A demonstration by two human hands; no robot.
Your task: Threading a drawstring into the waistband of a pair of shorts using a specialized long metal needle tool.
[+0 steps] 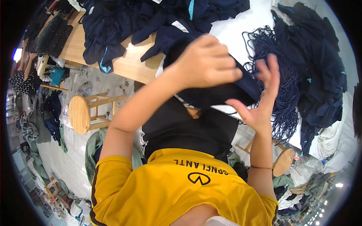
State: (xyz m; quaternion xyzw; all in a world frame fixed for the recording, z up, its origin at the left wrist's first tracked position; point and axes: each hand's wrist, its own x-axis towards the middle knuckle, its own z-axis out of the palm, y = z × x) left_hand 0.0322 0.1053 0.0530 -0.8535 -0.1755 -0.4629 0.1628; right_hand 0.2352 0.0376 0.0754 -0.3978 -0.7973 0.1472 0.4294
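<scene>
Over the table edge [132,71] we squeeze the dark blue garment [222,92] tight in our left hand [207,62], and our right hand [260,98], fingers spread wide, should catch its loose end slowly.

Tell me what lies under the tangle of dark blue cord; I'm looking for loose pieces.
Under the dark blue cord, only the white tabletop shows around its edges. Anything beneath the tangle's dense middle is covered and cannot be seen.
</scene>
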